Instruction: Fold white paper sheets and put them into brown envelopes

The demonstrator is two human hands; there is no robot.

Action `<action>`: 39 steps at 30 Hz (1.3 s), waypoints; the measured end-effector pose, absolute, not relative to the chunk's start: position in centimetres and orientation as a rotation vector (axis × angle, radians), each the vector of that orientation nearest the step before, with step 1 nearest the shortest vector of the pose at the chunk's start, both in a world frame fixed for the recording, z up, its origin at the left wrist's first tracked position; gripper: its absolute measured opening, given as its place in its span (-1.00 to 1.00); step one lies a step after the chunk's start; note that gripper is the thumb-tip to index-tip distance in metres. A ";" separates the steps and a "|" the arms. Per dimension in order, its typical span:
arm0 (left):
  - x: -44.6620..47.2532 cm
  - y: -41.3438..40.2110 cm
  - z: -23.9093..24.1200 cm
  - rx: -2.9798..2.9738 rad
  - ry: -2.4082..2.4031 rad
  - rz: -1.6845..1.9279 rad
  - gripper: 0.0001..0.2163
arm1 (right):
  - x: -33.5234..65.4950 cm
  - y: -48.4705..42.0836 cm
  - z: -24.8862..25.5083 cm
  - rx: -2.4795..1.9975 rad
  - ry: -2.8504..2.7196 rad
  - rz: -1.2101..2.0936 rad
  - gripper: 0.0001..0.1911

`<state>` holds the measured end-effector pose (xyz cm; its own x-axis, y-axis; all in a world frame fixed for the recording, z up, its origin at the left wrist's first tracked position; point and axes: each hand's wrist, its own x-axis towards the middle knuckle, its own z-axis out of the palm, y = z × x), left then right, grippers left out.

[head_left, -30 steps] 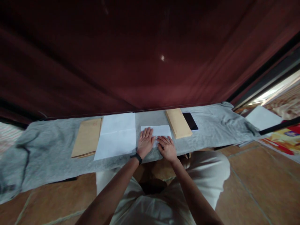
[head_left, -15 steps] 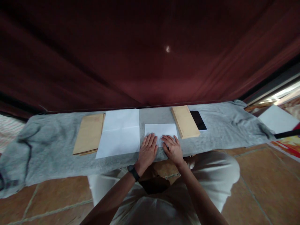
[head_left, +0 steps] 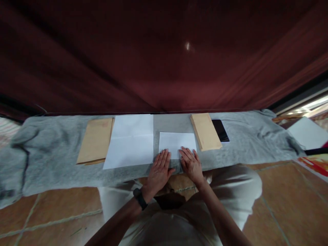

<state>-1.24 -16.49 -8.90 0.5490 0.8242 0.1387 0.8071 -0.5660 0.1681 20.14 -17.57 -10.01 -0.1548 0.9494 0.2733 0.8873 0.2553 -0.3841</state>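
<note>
A folded white sheet of paper (head_left: 176,140) lies flat in front of me on a grey cloth (head_left: 246,143). On its lower left corner rest the fingertips of my left hand (head_left: 159,171), the fingers stretched out and the thumb apart. My right hand (head_left: 191,167) lies on the lower right part of the same sheet, its fingers extended and a little bent. To the left is a larger white sheet of paper (head_left: 130,143) with a crease across it. Just right of the folded sheet lies a stack of brown envelopes (head_left: 206,131).
Another stack of brown envelopes (head_left: 94,141) lies at the left, partly beside the large sheet. A dark phone (head_left: 220,131) sits by the right stack. Behind the cloth-covered surface hangs a dark red drape (head_left: 159,68). Tiled floor (head_left: 289,194) shows below.
My left hand has slid down and slightly left, towards the near corner of the folded paper, and its thumb now stands apart. My right hand stays on the paper. The view has shifted a little.
</note>
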 end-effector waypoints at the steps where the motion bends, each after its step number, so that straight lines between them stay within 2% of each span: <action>1: -1.2 -16.6 -8.9 2.685 1.417 0.309 -0.38 | 20.2 -17.3 -10.0 -1.668 -2.074 0.194 -0.55; 10: 0.1 -16.6 -8.3 2.714 1.329 0.358 -0.45 | 19.6 -11.4 -9.5 -1.549 -2.136 0.337 -0.51; 17: 1.2 -16.6 -8.8 2.759 1.256 0.350 -0.48 | 19.6 -11.5 -10.4 -1.489 -2.210 0.353 -0.42; 28: 1.2 -16.1 -9.2 2.756 1.234 0.311 -0.59 | 16.6 -8.3 -9.3 -1.322 -2.321 0.404 -0.57; 39: 1.1 -16.1 -9.2 2.797 1.190 0.350 -0.50 | 16.7 -5.3 -10.0 -1.418 -2.229 0.369 -0.58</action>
